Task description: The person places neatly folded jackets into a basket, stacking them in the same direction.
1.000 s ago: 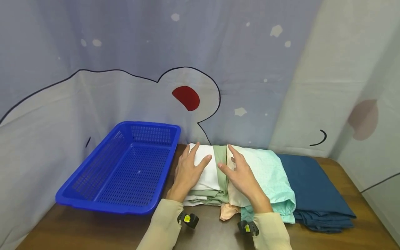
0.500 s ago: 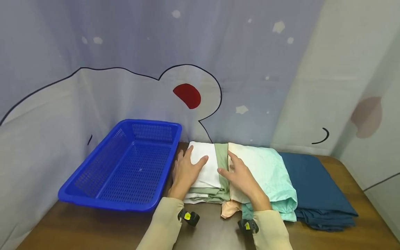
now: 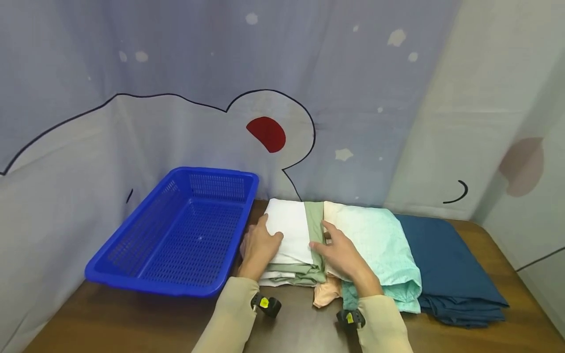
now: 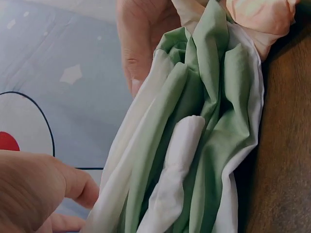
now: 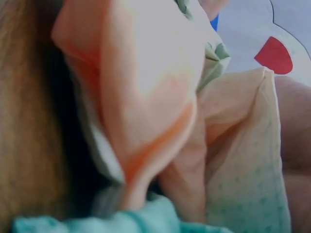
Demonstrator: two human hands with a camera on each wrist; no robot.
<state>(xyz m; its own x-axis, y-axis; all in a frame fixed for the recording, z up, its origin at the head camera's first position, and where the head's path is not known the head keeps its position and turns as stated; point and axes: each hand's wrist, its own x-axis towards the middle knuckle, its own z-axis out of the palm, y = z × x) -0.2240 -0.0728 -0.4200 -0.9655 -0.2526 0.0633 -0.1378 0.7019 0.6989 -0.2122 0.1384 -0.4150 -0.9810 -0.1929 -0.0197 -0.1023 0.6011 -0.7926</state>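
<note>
A folded white-and-green cloth [image 3: 289,230] lies between the two hands in the head view. My left hand [image 3: 258,247] is at its left side, thumb over the white top and fingers down along the edge. At the green right edge, by the seam with the pastel folded cloth [image 3: 375,240], is my right hand [image 3: 344,252], its thumb over the green band. In the left wrist view the folded layers [image 4: 150,141] show end-on, with the left hand's fingers [image 4: 80,187] beside them. A bunched peach fabric end [image 5: 150,73] fills much of the right wrist view.
A blue slotted plastic basket [image 3: 150,290] stands left of the cloths. To the right lies a dark blue folded cloth [image 3: 441,255], beside the pastel one. The wooden table [image 3: 291,323] ends at a printed curtain [image 3: 353,98] behind everything.
Both hands have lowered toward the white-and-green cloth, the left one down along its left side and the right one to its green edge. The head view has shifted slightly.
</note>
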